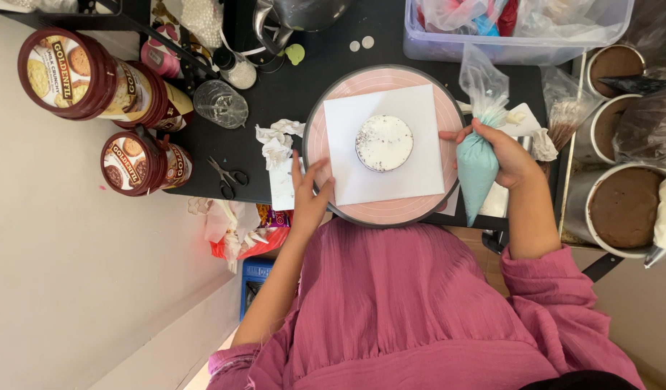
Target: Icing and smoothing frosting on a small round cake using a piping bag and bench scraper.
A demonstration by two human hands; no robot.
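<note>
Small white-frosted cake (384,142) on white square board (412,155) at frame centre, left hand (310,193) open, fingers apart on pink turntable (390,209) rim, right hand (505,153) clamped on blue piping bag (477,170), black table (311,79) beneath.

My right hand (507,155) gripped a soft, clear plastic piping bag (479,155) of smooth teal cream. My left hand (309,195) touched the matt pink turntable (390,211), which bore a matt white paper square (354,115) and a rough-frosted small cake (384,142).
</note>
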